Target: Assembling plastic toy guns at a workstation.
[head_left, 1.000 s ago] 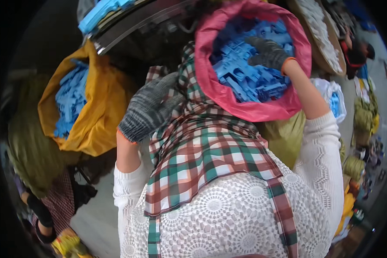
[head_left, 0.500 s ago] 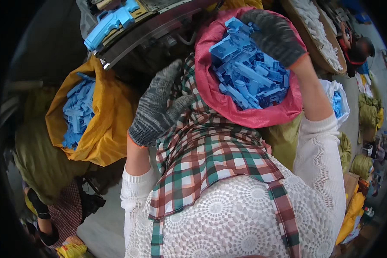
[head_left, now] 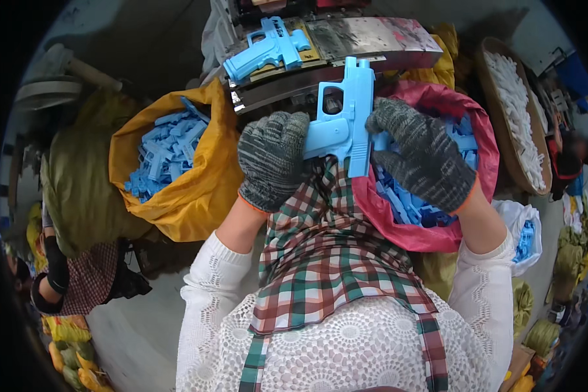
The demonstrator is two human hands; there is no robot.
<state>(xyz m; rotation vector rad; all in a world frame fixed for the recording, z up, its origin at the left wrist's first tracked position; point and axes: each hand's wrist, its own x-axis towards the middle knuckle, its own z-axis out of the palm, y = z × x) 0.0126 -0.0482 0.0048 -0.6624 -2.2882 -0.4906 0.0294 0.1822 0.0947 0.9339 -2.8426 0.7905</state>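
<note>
Head view: both hands hold blue toy pistol (head_left: 346, 121), barrel vertical, grip leftward.

I hold a toy pistol (head_left: 343, 124) between my hands, a sack (head_left: 196, 189) of parts on the left, another sack (head_left: 431, 232) right, a metal plate (head_left: 372, 42) beyond.

A yellow sack (head_left: 196, 189) stands open at the left, full of blue plastic parts. A pink sack (head_left: 431, 232) of the same parts sits right of centre. A small white bag (head_left: 526, 225) lies at the right.
</note>
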